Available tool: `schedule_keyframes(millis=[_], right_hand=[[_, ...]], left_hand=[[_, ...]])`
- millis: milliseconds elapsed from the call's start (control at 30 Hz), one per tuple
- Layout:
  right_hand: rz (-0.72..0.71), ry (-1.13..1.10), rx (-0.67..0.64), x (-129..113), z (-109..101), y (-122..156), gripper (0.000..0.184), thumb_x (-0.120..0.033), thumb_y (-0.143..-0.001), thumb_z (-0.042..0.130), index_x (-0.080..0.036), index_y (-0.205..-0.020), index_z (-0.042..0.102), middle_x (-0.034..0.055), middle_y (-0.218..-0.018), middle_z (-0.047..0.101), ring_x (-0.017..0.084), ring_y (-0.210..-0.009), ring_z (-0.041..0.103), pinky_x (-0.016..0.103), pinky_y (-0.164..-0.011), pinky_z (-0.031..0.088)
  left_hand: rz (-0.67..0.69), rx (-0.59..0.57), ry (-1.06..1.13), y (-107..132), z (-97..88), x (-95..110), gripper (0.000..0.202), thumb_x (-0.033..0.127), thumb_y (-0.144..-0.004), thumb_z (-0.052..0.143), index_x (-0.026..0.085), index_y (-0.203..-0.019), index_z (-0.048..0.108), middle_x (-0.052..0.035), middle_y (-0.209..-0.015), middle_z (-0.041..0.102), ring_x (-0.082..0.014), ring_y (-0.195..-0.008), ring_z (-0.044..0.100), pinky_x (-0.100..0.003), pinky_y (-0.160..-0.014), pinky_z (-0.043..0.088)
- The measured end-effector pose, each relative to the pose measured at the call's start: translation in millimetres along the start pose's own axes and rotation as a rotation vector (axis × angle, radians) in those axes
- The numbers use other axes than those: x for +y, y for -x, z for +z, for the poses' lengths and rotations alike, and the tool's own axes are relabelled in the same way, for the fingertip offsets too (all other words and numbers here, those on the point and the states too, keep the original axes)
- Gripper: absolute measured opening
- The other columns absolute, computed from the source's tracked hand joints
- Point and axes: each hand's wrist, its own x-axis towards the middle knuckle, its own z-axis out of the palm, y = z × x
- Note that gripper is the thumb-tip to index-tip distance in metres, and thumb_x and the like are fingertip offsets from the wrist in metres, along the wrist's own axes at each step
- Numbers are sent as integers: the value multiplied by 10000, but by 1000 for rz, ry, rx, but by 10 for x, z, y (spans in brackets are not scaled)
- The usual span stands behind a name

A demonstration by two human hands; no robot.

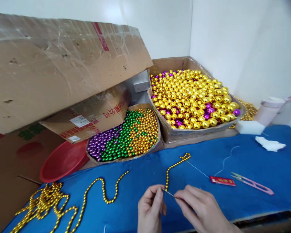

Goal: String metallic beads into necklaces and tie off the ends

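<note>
My left hand (150,208) is closed in a pinch at the near end of a short gold bead string (167,176). My right hand (200,207) is closed too, its thumb and fingers pinching a thin, pale, straight strand (169,193) that spans the gap to my left fingertips. Whether that strand is thread or a needle I cannot tell. From the hand the bead string runs away over the blue cloth (140,181) and ends in a small loop. A white thread (197,169) leads from near that loop to a red card (222,181). Pink thread snips (254,185) lie to its right.
A long gold bead garland (103,189) trails from a heap at the left. Behind stand a box of purple, green and gold beads (157,142) and a box of larger gold balls (171,137). A red basin (60,161), cardboard flaps (63,64) and crumpled white tissue (269,144) lie around.
</note>
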Motion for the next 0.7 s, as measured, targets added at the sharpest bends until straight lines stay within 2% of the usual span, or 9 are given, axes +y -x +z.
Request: schedule_keyframes(millis=[167,233,300,400,467,567,633,700], right_hand=[[30,-3,-74,-36,-39,-24,236,-217,-925,386,-241,-952,619,40,-796,627,172,-734,611,274,-656,440],[54,-89,-121,-65,-81,-37,231,-243,-925,400,-237,-937,631,45,-817,632,179,-769,610,287,-681,440],[158,-337,-184,-93,-123,-56,217,-288,-926,424,-231,-956,631,34,-806,642,162,-733,611,278,-664,453],[373,-930,-208,-106,-133,-112,248,-368,-918,471,-216,-1064,602,39,-865,673,138,-726,636,267,-672,495],[391,-1141,-94,-97,-96,-187,297,-383,-893,528,-209,-1127,584,67,-969,683,156,-827,655,295,-747,515],[241,-975,152,-86,-42,-369,278,-362,-882,552,-218,-1109,623,73,-995,681,181,-907,646,327,-793,517],[165,-837,270,-91,-68,-525,240,-357,-900,516,-221,-1028,665,61,-950,670,176,-884,633,323,-784,508],[128,-798,342,-99,-176,-701,236,-364,-904,498,-216,-959,675,51,-929,645,158,-827,615,305,-757,495]], left_hand=[[-30,-50,53,1,9,51,232,371,-753,695,148,-792,648,74,-511,391,-33,-425,305,-173,-424,276],[-34,-76,56,-6,10,90,205,349,-780,674,149,-765,630,73,-517,383,-36,-439,301,-175,-430,277],[-42,-95,77,-22,16,141,191,328,-802,653,151,-746,609,72,-530,378,-40,-449,286,-176,-430,280],[-58,-91,160,-57,60,236,154,295,-824,628,164,-760,580,60,-594,421,-44,-477,308,-175,-449,309],[-77,-104,211,-85,126,306,131,279,-831,620,176,-775,560,47,-642,467,-53,-512,373,-180,-482,343],[-58,-181,221,-141,272,424,133,275,-834,612,179,-771,545,32,-657,510,-74,-561,450,-192,-513,369],[29,-229,172,-197,384,531,137,273,-835,607,175,-757,549,31,-651,522,-82,-572,464,-197,-530,383],[144,-251,103,-278,497,674,127,268,-827,609,173,-755,564,28,-662,541,-93,-598,487,-211,-576,413]])
